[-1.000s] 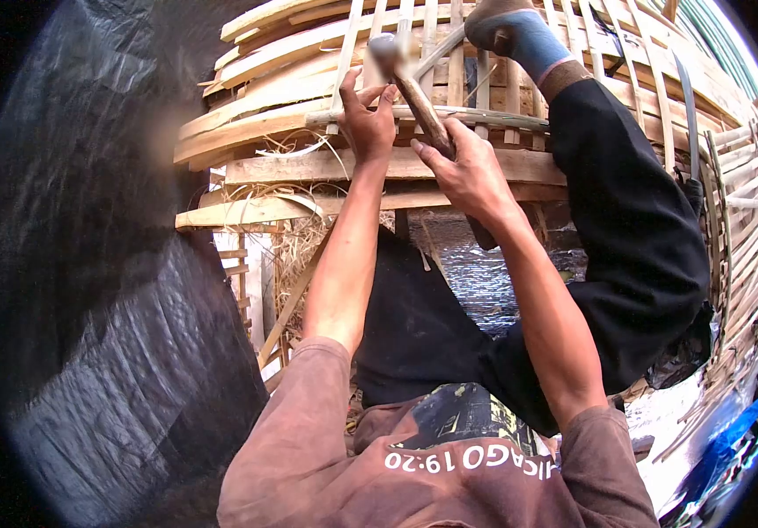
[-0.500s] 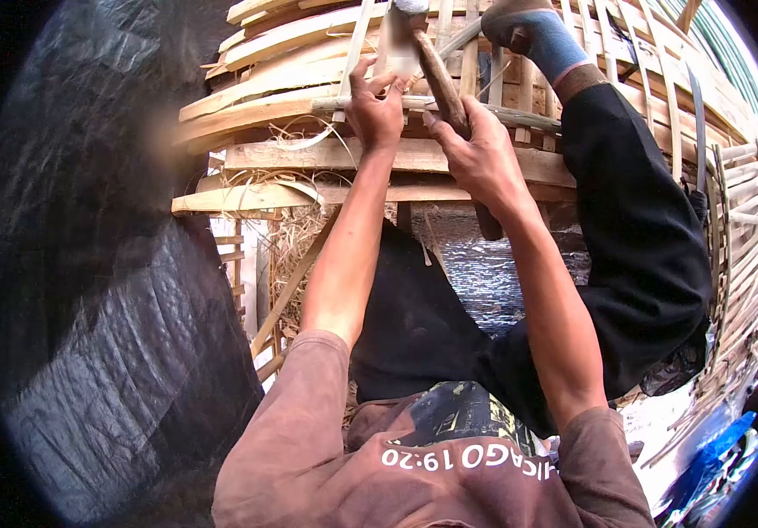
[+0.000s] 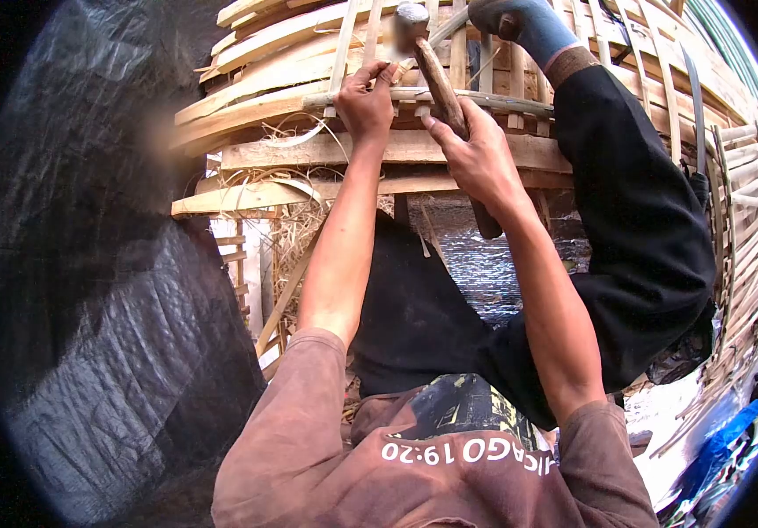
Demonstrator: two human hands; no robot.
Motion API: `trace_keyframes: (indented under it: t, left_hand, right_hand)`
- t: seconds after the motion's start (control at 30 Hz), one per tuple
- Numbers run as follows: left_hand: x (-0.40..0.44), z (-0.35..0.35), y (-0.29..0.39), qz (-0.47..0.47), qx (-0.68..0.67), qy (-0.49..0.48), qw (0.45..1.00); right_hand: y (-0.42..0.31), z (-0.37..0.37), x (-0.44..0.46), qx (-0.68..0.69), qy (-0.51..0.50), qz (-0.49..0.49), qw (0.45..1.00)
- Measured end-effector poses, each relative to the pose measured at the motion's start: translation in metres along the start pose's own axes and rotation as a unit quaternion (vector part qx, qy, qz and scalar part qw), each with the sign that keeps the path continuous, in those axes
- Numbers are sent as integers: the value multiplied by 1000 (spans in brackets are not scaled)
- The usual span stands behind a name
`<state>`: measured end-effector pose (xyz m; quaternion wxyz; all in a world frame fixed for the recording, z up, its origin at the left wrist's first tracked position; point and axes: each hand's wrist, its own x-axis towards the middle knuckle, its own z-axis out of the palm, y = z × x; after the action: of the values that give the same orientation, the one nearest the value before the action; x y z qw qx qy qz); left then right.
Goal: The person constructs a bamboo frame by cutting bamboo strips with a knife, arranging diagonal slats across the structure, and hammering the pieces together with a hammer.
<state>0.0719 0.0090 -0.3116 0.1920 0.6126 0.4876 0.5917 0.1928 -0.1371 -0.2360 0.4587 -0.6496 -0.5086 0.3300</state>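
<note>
My right hand (image 3: 480, 150) is wrapped round the wooden handle of a hammer (image 3: 440, 84), whose metal head points up and away, above the wooden slats (image 3: 291, 97). My left hand (image 3: 367, 103) is just left of the hammer, over the slats, with thumb and fingertips brought together. What those fingertips hold, if anything, is too small to tell. A thin bamboo strip (image 3: 529, 107) runs crosswise below the hammer head, passing near both hands.
A dark plastic sheet (image 3: 115, 264) hangs at the left. My socked foot (image 3: 529, 22) rests on the slats. Curly shavings (image 3: 295, 238) lie below them. A slatted bamboo structure (image 3: 749, 202) stands at the right, with a blue plastic item (image 3: 721, 449) below it.
The hammer rose and shifted right, then lowered slightly. My left fingers have come closer together, and the left hand has moved slightly left since half a second ago.
</note>
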Motion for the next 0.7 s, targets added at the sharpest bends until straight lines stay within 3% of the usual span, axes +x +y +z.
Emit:
trace_keyframes:
  t: [0.23,0.3,0.53,0.7]
  left_hand:
    - [-1,-1,0,1,5,-5,1000]
    - [-1,0,-1,63,24,14,998]
    - [0,-2,1,56,-10,6,998]
    - [1,0,-2,80,42,6,996]
  right_hand:
    - [-7,-1,3,0,-16,-17,1000]
    - [-8,3,4,5,-13,-32,999]
    - [-9,13,-2,5,-20,16,1000]
    - [-5,12,-8,3,-25,44,999]
